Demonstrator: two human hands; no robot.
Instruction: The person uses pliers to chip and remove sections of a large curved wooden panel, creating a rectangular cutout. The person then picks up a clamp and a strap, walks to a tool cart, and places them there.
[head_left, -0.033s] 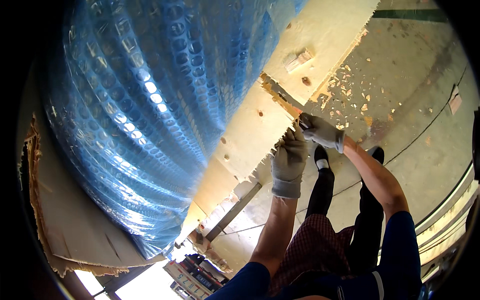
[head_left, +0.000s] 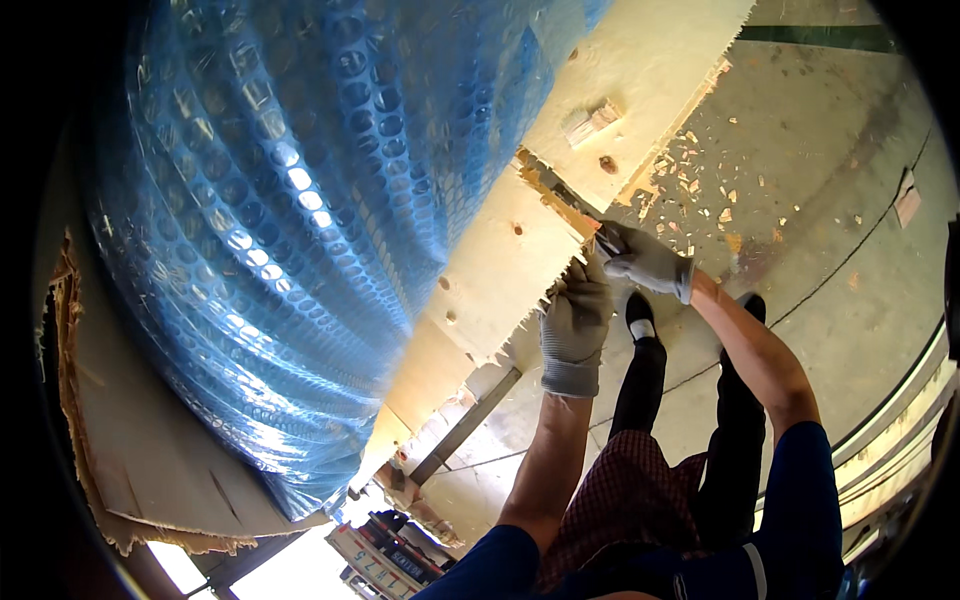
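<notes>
A pale wood veneer sheet (head_left: 500, 255) with a ragged, splintered edge juts out from under a large bundle in blue bubble wrap (head_left: 300, 200). Grey work gloves cover both hands. My left hand (head_left: 575, 335) is closed, its curled fingers gripping the sheet's ragged edge near the corner. Just to the right, my right hand (head_left: 645, 262) is closed in a pinch at that same corner, where a torn orange-brown strip (head_left: 575, 217) runs along the sheet's side. What lies between the right fingertips is hidden.
Beyond a gap is another pale sheet (head_left: 640, 90), with a small wood chunk (head_left: 594, 121) on it. Wood chips (head_left: 715, 190) litter the concrete floor (head_left: 820, 200). A dark beam (head_left: 467, 425) lies below the sheets. At left is a broken-edged panel (head_left: 170, 440); a vehicle (head_left: 385, 555) stands beyond.
Both hands keep nearly the same places at the sheet's corner. The picture has shifted very slightly; nothing was let go.
</notes>
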